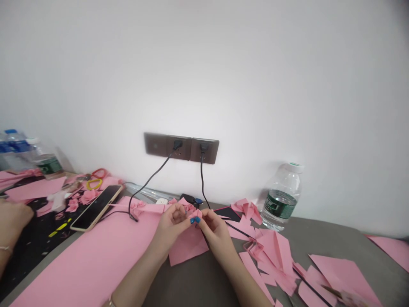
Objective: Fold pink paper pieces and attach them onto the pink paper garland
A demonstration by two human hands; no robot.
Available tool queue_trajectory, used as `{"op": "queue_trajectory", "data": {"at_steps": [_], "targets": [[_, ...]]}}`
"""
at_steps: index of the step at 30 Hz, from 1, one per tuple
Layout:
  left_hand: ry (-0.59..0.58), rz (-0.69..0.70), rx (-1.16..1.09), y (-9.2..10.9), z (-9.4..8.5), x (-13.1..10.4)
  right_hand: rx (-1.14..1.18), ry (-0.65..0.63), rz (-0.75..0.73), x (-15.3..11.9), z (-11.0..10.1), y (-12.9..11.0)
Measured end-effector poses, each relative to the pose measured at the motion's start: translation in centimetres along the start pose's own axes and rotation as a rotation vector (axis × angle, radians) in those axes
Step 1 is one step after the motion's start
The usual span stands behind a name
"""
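Note:
Both my hands meet at the middle of the table, thumbs together, over a small folded piece of pink paper (197, 213). My left hand (175, 221) pinches it from the left, and my right hand (213, 228) closes on its right side. Blue nails show on both thumbs. Much of the folded paper is hidden by my fingers. Just below my hands lies a flat pink sheet (187, 251). A long pink sheet (105, 256) stretches away to the left, with a folded paper flower (138, 207) at its far end.
A phone (97, 208) lies left, near scissors (95, 181) and paper scraps. A water bottle (283, 198) stands right against the wall, behind cut pink pieces (275, 251). Black cables run from wall sockets (182, 148). Another person's hand (14, 219) rests at the far left.

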State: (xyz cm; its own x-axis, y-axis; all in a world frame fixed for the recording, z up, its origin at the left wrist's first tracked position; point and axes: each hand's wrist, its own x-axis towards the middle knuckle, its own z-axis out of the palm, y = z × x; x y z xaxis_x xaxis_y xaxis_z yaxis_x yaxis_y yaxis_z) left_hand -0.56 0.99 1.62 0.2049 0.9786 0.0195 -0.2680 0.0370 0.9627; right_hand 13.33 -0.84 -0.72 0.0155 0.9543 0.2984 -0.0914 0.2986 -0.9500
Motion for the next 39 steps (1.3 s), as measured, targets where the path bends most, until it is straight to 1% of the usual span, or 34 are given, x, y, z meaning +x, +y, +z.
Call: {"op": "queue_trajectory", "data": {"at_steps": [7,10,13,15,17,20,25,27,28,30,33,36,39], "targets": [[0.005,0.004,0.033,0.2,0.1,-0.1,-0.017,0.013,-0.01,-0.1,0.0,-0.3],[-0.019,-0.011,0.01,0.3,0.4,-0.3,0.022,0.012,0.01,-0.1,0.1,-0.5],[-0.066,-0.022,0.009,0.2,0.5,-0.4,0.071,0.022,0.047,-0.1,0.2,-0.6],[-0.077,-0.005,0.042,0.0,0.4,-0.3,0.091,0.044,0.063,0.0,0.3,-0.6],[-0.047,0.032,0.074,-0.1,0.3,-0.3,0.083,0.064,0.054,0.1,0.3,-0.6],[0.007,0.065,0.079,-0.3,0.1,-0.2,0.016,0.079,0.006,0.1,0.2,-0.4],[0.068,0.071,0.083,-0.6,-0.1,0.0,-0.124,0.074,-0.061,0.1,0.1,0.3],[0.096,0.077,0.076,-0.7,-0.2,0.1,-0.184,0.123,-0.084,-0.1,0.1,0.2],[0.098,0.079,0.066,-0.8,-0.3,0.1,-0.215,0.169,-0.106,-0.2,0.1,0.1],[0.072,0.07,0.052,-0.9,-0.3,0.2,-0.306,0.248,-0.186,-0.4,0.1,-0.4],[0.0,0.032,0.062,-1.0,-0.3,0.1,-0.433,0.223,-0.295,-0.6,0.2,-1.0],[-0.023,0.019,0.071,-0.8,-0.2,0.0,-0.45,0.218,-0.301,-0.4,0.2,-1.0],[-0.02,0.005,0.061,-0.6,0.0,-0.2,-0.422,0.257,-0.243,-0.3,0.1,-0.6]]}}
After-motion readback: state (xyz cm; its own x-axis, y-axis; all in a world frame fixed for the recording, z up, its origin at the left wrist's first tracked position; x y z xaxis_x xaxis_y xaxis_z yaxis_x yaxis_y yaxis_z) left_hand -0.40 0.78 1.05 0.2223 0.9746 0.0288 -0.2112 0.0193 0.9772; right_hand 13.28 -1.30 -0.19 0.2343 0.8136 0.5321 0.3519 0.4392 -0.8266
